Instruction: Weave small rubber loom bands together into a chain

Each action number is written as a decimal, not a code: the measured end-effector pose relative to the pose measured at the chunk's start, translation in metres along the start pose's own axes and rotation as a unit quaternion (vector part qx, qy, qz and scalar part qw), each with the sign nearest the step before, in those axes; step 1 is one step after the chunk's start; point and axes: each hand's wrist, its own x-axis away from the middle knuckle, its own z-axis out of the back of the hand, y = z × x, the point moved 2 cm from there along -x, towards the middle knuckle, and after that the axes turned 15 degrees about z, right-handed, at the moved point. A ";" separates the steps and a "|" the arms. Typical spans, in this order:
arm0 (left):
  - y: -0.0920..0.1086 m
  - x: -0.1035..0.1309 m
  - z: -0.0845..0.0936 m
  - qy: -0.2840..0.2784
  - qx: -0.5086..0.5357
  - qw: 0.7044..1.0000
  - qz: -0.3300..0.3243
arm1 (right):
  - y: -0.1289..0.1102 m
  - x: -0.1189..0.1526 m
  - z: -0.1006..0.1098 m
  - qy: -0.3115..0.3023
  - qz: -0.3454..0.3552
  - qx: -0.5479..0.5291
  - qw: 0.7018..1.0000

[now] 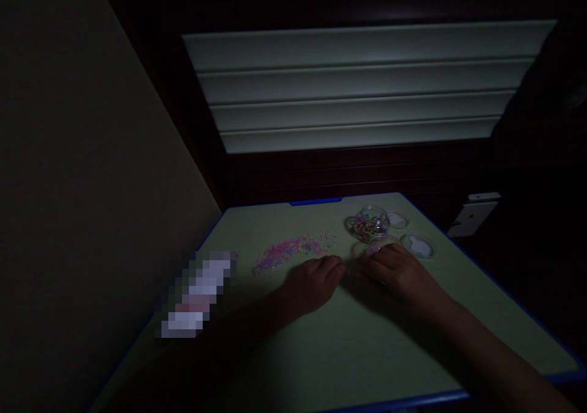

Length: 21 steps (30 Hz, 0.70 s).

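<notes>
On the pale table lies a spread of thin pink and purple bands [284, 251]. My left hand [316, 281] is just right of and below them, its fingers curled together; what they pinch, if anything, is too small to tell. Close by on the right, my right hand [392, 269] is bent over the table at a clear round container [385, 241] with something pink in it, partly hidden by the fingers. Behind it stands a clear jar [370, 223] of multicoloured bands. The two hands are a small gap apart.
Two round clear lids [419, 246] [398, 220] lie right of the jar. A blurred-out white and pink object [197, 297] is at the table's left edge. The table [348, 352] has a blue rim. White boxes [473, 219] stand beyond its right side, and a slatted panel is behind.
</notes>
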 end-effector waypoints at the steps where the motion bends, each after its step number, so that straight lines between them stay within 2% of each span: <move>1: 0.000 0.000 0.000 0.000 0.001 1.000 0.000 | 0.000 0.000 0.000 -0.001 0.001 -0.002 1.000; 8: 0.000 0.000 -0.002 0.005 -0.006 1.000 -0.003 | -0.003 0.000 0.002 -0.033 -0.004 -0.024 0.999; 14: 0.000 0.000 -0.002 -0.007 -0.008 1.000 -0.013 | 0.000 0.000 -0.001 -0.017 0.009 0.001 1.000; 21: 0.000 0.000 -0.002 -0.013 0.000 1.000 -0.011 | 0.001 0.001 -0.004 -0.030 0.009 0.008 0.999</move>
